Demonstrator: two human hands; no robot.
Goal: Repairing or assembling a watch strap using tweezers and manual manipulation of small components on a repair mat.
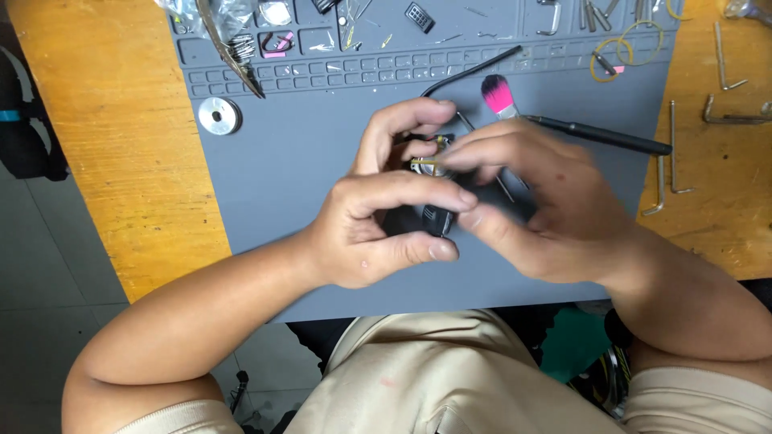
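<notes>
Both hands meet over the grey work mat [305, 161] and hold one small black device [438, 217] between them. My left hand [386, 205] wraps its fingers around the device's left side. My right hand [531, 201] grips it from the right, fingertips pinched near a small brass and metal part [428, 163] at the device's top. Most of the device is hidden by the fingers.
A pink-tipped brush [498, 95] and a black pen-like tool [603, 137] lie just beyond my hands. A metal disc [219, 115] sits at the mat's left edge. Hex keys [671, 153], rubber bands [619, 52] and small parts lie on the mat's trays and the wooden table [112, 145].
</notes>
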